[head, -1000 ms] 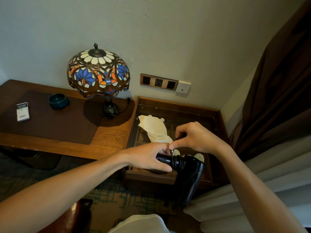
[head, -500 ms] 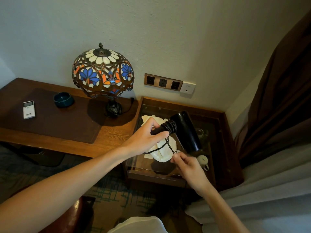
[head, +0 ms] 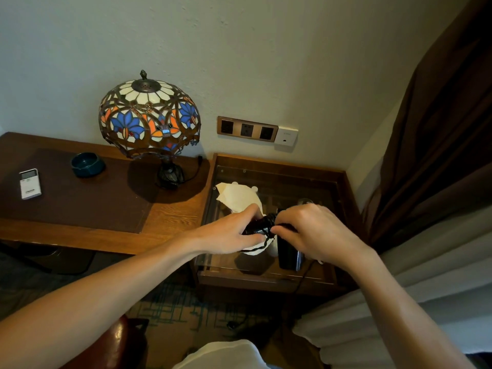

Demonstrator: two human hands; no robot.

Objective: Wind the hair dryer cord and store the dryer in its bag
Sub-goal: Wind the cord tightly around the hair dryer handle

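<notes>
The black hair dryer hangs over the glass-topped side table, barrel pointing down toward me. My left hand grips its handle, which has black cord wound around it. My right hand pinches the cord beside the handle, covering the top of the dryer. A loose stretch of cord trails down past the table's front edge to the floor. The cream cloth bag lies flat on the glass, partly under my left hand.
A stained-glass lamp stands on the wooden desk to the left, with a dark bowl and a white remote. A wall socket strip sits above the side table. Brown and pale curtains hang close on the right.
The dryer's barrel swung from pointing up and away to pointing down toward me. My right hand rose from below the handle to over it, carrying the cord around.
</notes>
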